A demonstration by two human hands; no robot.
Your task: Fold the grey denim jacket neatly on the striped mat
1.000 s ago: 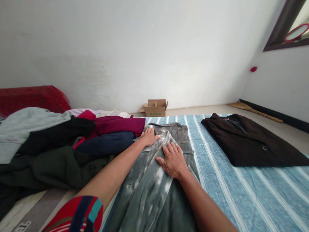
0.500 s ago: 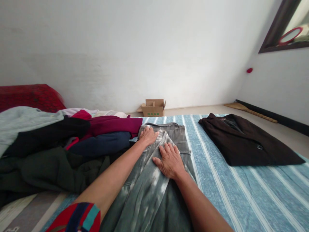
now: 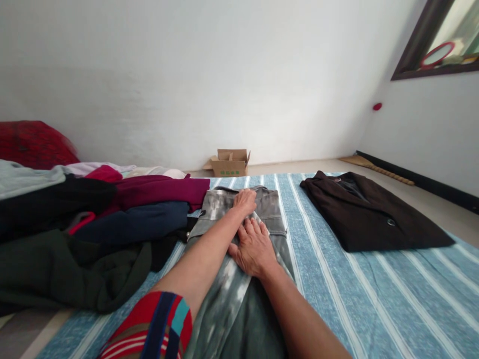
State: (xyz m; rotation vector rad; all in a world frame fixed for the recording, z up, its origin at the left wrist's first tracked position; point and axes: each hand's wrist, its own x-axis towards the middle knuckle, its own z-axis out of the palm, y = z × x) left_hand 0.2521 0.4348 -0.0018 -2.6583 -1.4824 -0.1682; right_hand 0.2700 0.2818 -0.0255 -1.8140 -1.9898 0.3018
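No writing can be read anywhere; the cardboard box by the wall bears a row of green marks, too small to make out.

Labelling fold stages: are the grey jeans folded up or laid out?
Laid out lengthwise, waistband at the far end: the grey jeans lie with left hand and right hand flat on them. Leg-over-leg fold: cannot tell.

- A single head-worn view sits low and close over the grey jeans.
- It faces forward and slightly down along the jeans, toward the white wall beyond them.
- It takes in the clothes pile left of the jeans, the dark coat to their right, and the cardboard box beyond.
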